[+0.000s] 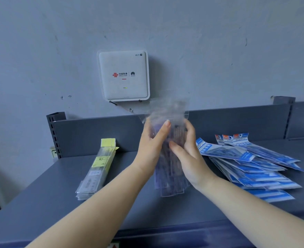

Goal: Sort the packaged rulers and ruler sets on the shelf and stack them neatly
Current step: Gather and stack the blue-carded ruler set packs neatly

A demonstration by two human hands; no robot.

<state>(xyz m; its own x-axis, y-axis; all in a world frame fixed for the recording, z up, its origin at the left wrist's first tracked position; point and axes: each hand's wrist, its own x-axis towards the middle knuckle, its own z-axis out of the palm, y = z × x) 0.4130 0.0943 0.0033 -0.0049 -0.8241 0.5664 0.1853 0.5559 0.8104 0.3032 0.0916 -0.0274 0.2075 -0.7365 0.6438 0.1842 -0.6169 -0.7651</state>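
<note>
The wall (40,51) across the top of the frame is pale blue-grey, flecked with small dark marks. At upper centre, the wall-mounted router (123,75) is white with a red knot logo, a short red line and a small green light. The shelf (58,190) and its back panel (94,133) are dark slate grey. At left, the stack of ruler packs (95,169) is clear with yellow labels. In the middle, the clear packets (169,172) show a purple tint. At right, the fanned ruler sets (251,165) are blue and white, with orange-red corners on the top cards.
</note>
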